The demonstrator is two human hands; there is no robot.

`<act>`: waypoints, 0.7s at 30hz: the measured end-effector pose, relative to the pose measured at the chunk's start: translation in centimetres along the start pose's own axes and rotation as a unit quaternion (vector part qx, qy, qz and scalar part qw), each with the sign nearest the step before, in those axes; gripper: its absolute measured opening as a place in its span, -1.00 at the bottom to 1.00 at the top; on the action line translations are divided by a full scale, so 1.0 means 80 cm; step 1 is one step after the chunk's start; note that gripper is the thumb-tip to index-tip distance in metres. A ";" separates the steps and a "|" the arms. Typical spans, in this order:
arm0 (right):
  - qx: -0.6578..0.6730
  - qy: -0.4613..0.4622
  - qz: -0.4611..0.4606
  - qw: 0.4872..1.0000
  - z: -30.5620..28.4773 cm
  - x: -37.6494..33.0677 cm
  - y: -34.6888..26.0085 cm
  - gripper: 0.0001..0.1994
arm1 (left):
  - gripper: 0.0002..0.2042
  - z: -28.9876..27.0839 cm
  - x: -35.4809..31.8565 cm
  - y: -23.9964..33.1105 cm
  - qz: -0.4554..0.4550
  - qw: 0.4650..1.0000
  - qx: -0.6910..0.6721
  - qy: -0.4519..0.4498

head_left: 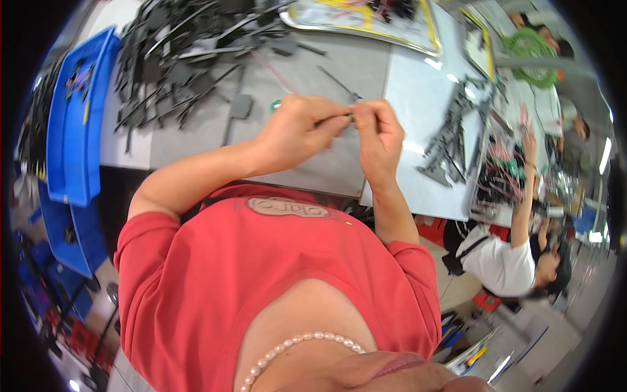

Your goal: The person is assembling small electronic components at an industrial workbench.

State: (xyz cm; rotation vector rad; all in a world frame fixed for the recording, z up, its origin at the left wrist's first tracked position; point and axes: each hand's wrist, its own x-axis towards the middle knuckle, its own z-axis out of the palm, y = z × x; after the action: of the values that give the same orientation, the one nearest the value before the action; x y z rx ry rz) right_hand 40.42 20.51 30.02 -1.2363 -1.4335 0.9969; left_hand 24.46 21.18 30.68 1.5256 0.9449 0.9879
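Note:
My left hand (297,134) and my right hand (381,137) meet above the grey table, with thumbs and fingertips pinched close together. Between them sits a small dark piece (351,117), mostly hidden by the fingers, so its kind cannot be made out. Just beyond the fingertips a thin dark rod-like thing (337,81) with a bluish end slants across the tabletop. A small green ring-shaped thing (275,104) shows beside my left hand. Left of that hand lies a black strip with a square pad (241,106), apart from the fingers.
A large heap of black strips and flat pads (176,62) covers the far left. Blue bins (57,130) stand at the left edge. A yellow-edged tray (366,36) lies at the back; more black strips (450,140) lie right. A co-worker in white (499,268) reaches over wires at right.

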 end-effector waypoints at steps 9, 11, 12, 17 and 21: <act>-0.407 0.083 0.067 0.907 -0.188 -0.031 0.044 -0.82 | -0.80 -0.021 -0.006 -0.014 -0.061 0.992 -0.109 0.014; -0.364 0.133 0.122 0.914 -0.210 -0.030 0.040 -0.82 | -0.80 -0.029 -0.004 -0.013 -0.043 0.995 -0.088 0.026; -0.354 0.128 0.118 0.919 -0.208 -0.027 0.040 -0.82 | -0.79 -0.030 -0.003 -0.014 -0.028 0.994 -0.103 0.039; -0.271 -0.017 0.021 0.962 -0.098 0.031 0.049 -0.82 | -0.78 -0.030 -0.015 -0.022 -0.054 0.991 -0.112 0.056; -0.373 -0.133 -0.154 0.905 -0.021 0.079 0.069 -0.81 | -0.79 -0.024 -0.019 -0.011 -0.062 0.984 -0.159 0.058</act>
State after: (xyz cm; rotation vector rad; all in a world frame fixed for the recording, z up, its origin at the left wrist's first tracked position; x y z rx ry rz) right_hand 43.02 27.58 25.98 -1.3560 -2.2722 0.3957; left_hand 22.08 20.53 29.85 1.1404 0.9024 1.0877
